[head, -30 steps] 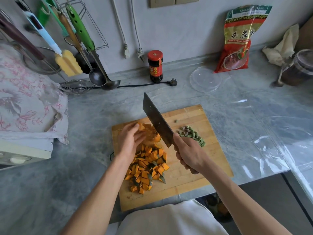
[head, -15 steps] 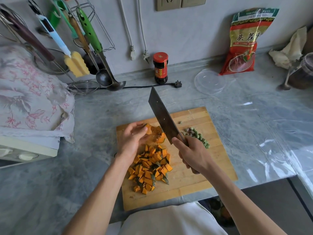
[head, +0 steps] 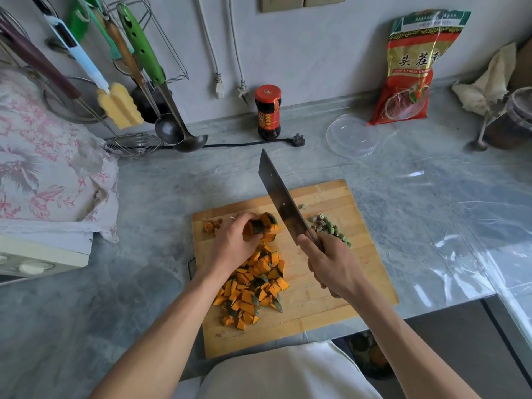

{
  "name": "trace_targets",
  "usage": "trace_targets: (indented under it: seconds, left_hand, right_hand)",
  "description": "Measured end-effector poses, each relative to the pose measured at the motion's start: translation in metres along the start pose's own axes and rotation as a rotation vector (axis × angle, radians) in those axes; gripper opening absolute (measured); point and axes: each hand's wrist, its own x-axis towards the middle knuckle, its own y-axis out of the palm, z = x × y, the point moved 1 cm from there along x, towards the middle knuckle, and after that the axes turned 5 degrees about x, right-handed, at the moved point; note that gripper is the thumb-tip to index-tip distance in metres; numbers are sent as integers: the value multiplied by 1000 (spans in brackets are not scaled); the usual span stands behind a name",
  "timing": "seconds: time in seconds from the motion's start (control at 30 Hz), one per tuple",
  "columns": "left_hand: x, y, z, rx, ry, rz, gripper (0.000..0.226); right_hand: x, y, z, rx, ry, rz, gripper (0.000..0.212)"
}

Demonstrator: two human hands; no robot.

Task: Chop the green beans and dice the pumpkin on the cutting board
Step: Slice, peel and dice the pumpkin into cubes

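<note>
The left hand (head: pixel 233 240) curls its fingers around the uncut pumpkin piece (head: pixel 263 227), which lies just left of the raised cleaver (head: pixel 283 203) gripped by the right hand (head: pixel 331 266).

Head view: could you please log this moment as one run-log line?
left hand: grips pumpkin wedge | right hand: holds cleaver raised | diced pumpkin, chopped green beans on cutting board

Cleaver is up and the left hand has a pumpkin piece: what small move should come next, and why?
Probably bring the cleaver down through the pumpkin piece. The right hand holds it raised beside the piece, which the left hand steadies on the cutting board, still undiced.
</note>
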Motion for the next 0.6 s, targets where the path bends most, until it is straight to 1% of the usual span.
trace_targets:
  seconds: [0.17, 0.23, 0.3, 0.4, 0.47, 0.57, 0.6]
  left_hand:
    - [-7, -7, -9, -447, -371, -10, 19]
    - [-7, -9, -12, -669, -548, -27, 11]
    - [-8, -11, -14, -852, -692, -56, 9]
    - [-8, -11, -9, -886, -754, -60, 12]
    - [-8, -11, -3, -805, -748, -52, 16]
    - [-8, -13, 3, -521, -599, -36, 30]
    - [-8, -13, 0, -478, -530, -43, 32]
  right_hand:
    - [-5, 2, 6, -18, -26, 23, 53]
    - [-5, 4, 8, -17, -35, 41, 53]
    - [-5, 6, 10, -9, -44, 53, 54]
    - [-5, 7, 12, -15, -51, 57, 55]
    - [-6, 7, 12, -29, -57, 57, 55]
    - [-5, 8, 11, -34, -59, 62, 54]
    - [-6, 8, 11, -34, -60, 61, 53]
